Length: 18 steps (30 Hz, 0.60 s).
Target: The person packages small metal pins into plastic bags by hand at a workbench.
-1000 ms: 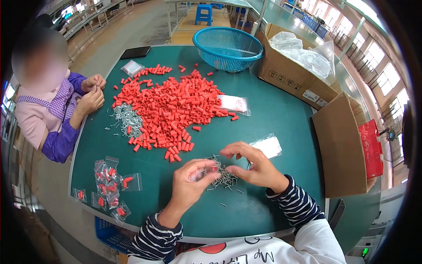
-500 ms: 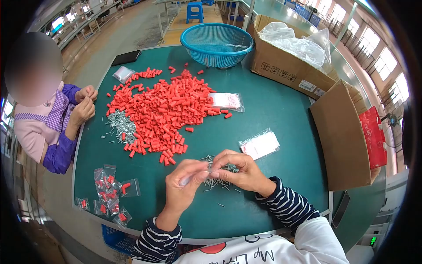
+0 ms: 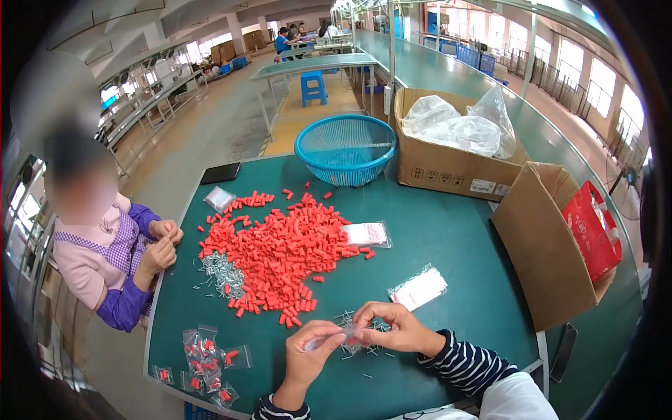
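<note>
My left hand (image 3: 311,353) is closed on a small clear plastic bag (image 3: 323,341), above the near part of the green table. Fingers pinched, my right hand (image 3: 392,327) grips the other edge of the same bag. Beneath both hands is a pile of grey screws (image 3: 378,346), partly hidden by them. Beyond lies a large heap of red plastic caps (image 3: 280,245), with a second pile of screws (image 3: 222,274) at its left. Filled small bags with red pieces (image 3: 203,360) lie at the table's left front. A packet of bags (image 3: 418,287) is beyond my right hand.
A co-worker (image 3: 105,252) sits at the left, hands together over the table edge. At the back stand a blue basket (image 3: 343,150) and a cardboard box with plastic bags (image 3: 448,164). Another box (image 3: 546,252) is at right, beside a red bag (image 3: 591,231).
The camera view has tilted up, showing more of the room. My right hand has come in to my left, and both now hold the bag.
</note>
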### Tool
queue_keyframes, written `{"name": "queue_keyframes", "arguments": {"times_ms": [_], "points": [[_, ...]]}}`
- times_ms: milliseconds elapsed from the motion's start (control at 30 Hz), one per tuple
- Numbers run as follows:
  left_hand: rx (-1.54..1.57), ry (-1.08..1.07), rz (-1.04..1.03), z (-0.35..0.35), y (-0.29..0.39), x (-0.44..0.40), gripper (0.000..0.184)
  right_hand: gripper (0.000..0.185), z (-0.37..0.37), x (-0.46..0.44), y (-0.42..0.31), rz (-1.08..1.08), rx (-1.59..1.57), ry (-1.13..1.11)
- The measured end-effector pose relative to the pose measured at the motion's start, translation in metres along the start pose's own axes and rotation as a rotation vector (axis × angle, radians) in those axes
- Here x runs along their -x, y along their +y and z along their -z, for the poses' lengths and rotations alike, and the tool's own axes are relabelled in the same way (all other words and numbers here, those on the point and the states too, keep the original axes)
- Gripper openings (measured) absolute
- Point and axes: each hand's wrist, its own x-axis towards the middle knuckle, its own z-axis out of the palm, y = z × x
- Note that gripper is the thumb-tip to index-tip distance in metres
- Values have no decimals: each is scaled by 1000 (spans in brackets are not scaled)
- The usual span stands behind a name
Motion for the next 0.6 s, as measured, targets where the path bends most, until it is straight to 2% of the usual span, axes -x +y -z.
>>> {"name": "queue_keyframes", "arguments": {"times_ms": [33, 167, 600], "points": [[9, 7, 3, -1, 1, 1, 17, 10, 0, -3, 3, 162, 136, 21], [24, 42, 50, -3, 7, 1, 14, 11, 1, 0, 4, 101, 140, 57], [-176, -3, 29, -8, 10, 1, 9, 9, 1, -1, 1, 248, 328, 128]]}}
